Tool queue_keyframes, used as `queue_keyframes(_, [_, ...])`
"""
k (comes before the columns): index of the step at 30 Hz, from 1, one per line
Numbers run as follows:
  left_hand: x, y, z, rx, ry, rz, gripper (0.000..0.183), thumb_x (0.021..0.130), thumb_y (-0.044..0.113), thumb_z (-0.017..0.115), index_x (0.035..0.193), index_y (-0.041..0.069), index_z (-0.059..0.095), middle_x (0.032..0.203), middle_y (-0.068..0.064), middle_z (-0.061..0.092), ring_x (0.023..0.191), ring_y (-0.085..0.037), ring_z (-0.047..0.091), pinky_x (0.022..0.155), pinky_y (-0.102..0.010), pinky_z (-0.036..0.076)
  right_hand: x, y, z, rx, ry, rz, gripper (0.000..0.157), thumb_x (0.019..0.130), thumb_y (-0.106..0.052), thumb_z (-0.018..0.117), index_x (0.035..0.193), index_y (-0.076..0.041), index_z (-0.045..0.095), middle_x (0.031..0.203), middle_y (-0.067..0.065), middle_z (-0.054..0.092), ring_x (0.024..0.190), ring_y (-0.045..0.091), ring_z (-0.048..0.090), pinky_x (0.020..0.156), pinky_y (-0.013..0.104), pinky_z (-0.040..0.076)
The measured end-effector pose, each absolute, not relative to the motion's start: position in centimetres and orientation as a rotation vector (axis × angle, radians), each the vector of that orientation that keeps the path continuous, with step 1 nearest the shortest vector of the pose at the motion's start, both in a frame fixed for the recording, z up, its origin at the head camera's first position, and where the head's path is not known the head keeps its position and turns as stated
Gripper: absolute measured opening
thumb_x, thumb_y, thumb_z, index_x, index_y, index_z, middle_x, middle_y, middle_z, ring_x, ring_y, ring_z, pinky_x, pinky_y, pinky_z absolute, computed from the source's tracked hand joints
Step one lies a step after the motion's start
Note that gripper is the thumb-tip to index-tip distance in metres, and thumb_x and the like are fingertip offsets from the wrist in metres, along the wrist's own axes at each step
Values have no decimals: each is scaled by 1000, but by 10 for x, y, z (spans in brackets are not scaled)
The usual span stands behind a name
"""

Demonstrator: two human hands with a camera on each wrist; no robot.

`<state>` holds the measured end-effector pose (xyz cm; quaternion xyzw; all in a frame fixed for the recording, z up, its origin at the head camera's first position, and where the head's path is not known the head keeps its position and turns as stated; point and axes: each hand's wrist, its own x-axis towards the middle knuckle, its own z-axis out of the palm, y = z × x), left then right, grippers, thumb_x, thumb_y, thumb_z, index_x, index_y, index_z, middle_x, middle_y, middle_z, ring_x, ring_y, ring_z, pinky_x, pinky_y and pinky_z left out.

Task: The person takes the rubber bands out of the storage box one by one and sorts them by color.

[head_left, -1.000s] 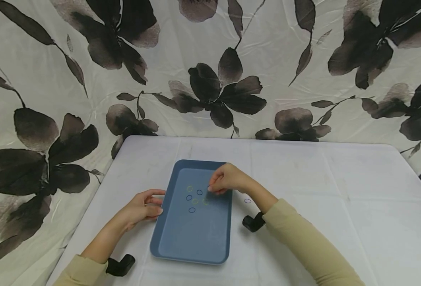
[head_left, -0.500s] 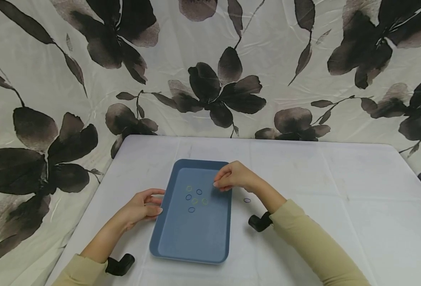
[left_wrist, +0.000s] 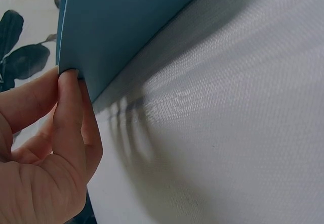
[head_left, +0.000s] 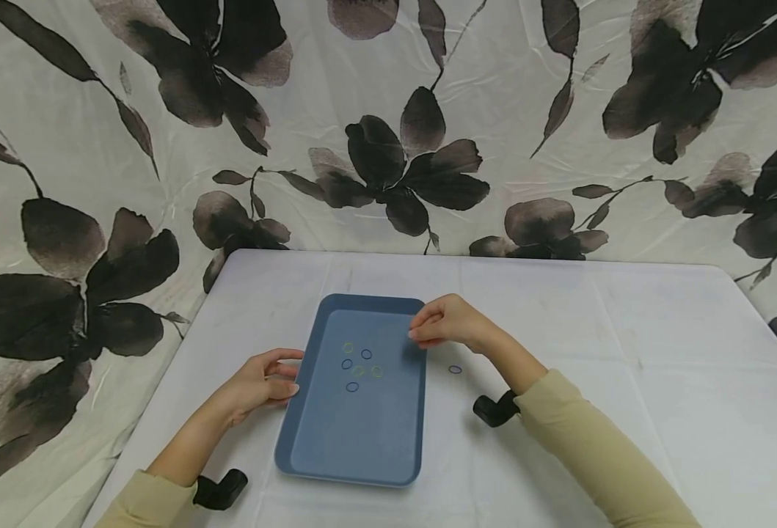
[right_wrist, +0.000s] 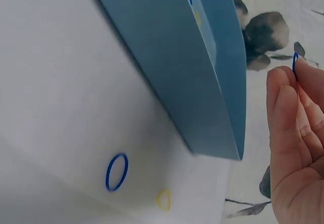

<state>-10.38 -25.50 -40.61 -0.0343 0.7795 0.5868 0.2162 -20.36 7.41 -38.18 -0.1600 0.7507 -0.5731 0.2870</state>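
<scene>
The worktop [head_left: 626, 352], under a pale cloth, carries a blue tray [head_left: 355, 440] near its left half, long side running away from the person. All places below are given from that tray.

Inside the tray, toward its far end, lie six small rings [head_left: 358, 367] in a loose cluster: some yellow-green, some dark blue. Just outside the tray's right rim, on the cloth, lies one more blue ring [head_left: 455, 369]; the right wrist view shows it [right_wrist: 117, 172] with a yellow ring [right_wrist: 163, 199] close beside it, both apart from the tray's wall.

The left hand [head_left: 263, 381] rests at the tray's left rim, about halfway along it. Its fingers [left_wrist: 68, 107] are curled and touch the rim's edge, the thumb on the near side, so it grips the tray there. The forearm lies flat on the worktop, coming in from the near left corner.

The right hand [head_left: 444, 323] hovers over the tray's far right corner, above the rim, wrist raised and the forearm slanting in from the near right. Its fingers are bent together, and the right wrist view shows a blue ring [right_wrist: 295, 64] pinched at the fingertips [right_wrist: 283, 90], held clear of the tray and the cloth.
</scene>
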Motion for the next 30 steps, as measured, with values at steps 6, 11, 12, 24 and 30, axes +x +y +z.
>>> queue_keyframes(6, [-105, -254, -406, -91, 2154, 1627, 61, 82, -5, 62, 137, -7, 35, 108, -21, 54, 83, -18, 60, 69, -31, 52, -205, 89, -384, -389, 2005, -1547, 17, 81, -4, 70, 93, 8, 66, 79, 11, 70, 74, 21, 68, 79, 46, 50])
queue_keyframes(11, [-105, -252, -405, -88, 2155, 1630, 61, 82, -5, 62, 137, -7, 36, 109, -22, 53, 83, -18, 60, 69, -32, 52, -204, 99, -387, -346, 2025, -1536, 16, 81, -4, 69, 93, 8, 66, 78, 8, 70, 74, 20, 67, 78, 44, 51])
queue_keyframes(12, [-104, -252, -405, -91, 2154, 1630, 61, 82, -5, 62, 137, -7, 35, 110, -22, 53, 83, -18, 60, 69, -31, 52, -203, 101, -387, -336, 2028, -1530, 17, 81, -4, 69, 93, 8, 66, 77, 8, 70, 74, 20, 67, 78, 44, 51])
queue_keyframes(24, [-101, -253, -405, -110, 2148, 1646, 62, 82, -5, 62, 137, -7, 35, 109, -21, 53, 83, -18, 60, 69, -30, 51, -199, 123, -402, -286, 2024, -1526, 19, 82, -4, 69, 95, 10, 65, 81, 10, 70, 74, 16, 66, 74, 37, 53])
queue_keyframes(30, [-103, -253, -406, -115, 2146, 1644, 62, 82, -5, 62, 137, -7, 35, 108, -20, 54, 82, -18, 60, 68, -30, 52, -197, 134, -406, -294, 2043, -1509, 21, 82, -5, 69, 95, 10, 65, 82, 10, 70, 74, 15, 66, 72, 34, 54])
